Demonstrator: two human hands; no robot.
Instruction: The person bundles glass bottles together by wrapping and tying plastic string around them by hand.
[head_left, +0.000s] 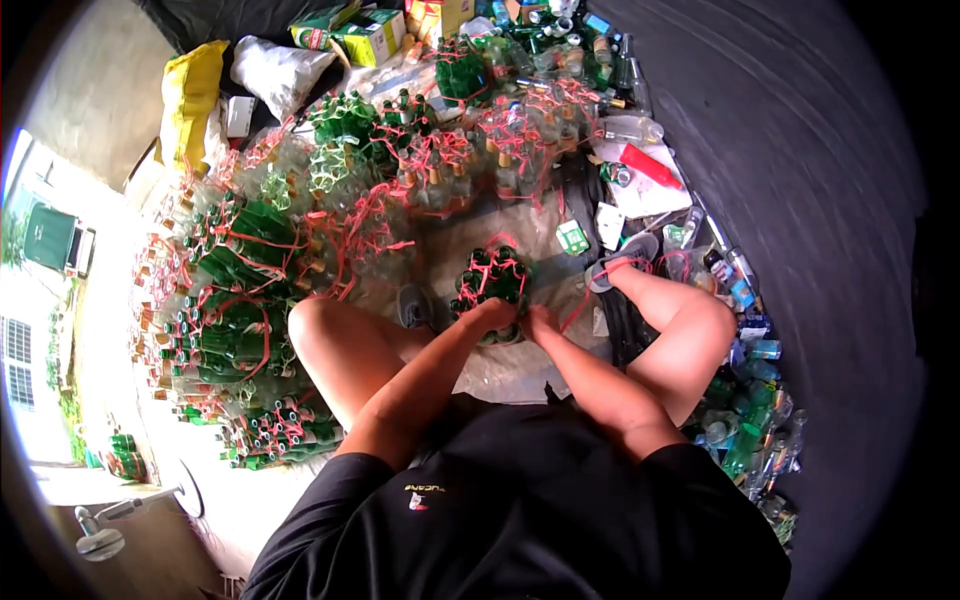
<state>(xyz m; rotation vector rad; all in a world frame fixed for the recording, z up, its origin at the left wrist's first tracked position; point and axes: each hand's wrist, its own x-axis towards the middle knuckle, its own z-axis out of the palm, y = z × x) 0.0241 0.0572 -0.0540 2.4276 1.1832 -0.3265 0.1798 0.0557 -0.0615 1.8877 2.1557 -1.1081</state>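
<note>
A bundle of green glass bottles [490,278] stands upright on the floor between my legs, with pink plastic string [505,243] around the necks. My left hand [494,314] is closed at the near side of the bundle, its fingertips largely hidden. Close beside it, my right hand [540,322] is also closed, against the bundle's near right side. A length of pink string [577,312] runs from by my right hand toward my right shoe [628,262]. What lies between the left fingers is too small to make out.
Many tied bundles of green bottles [250,245] and clear bottles [435,185] stand to the left and beyond. Loose bottles and cans [750,430] line the right edge by a black sheet [790,190]. A green packet [571,238] lies right of the bundle. Sacks [190,105] are at the back left.
</note>
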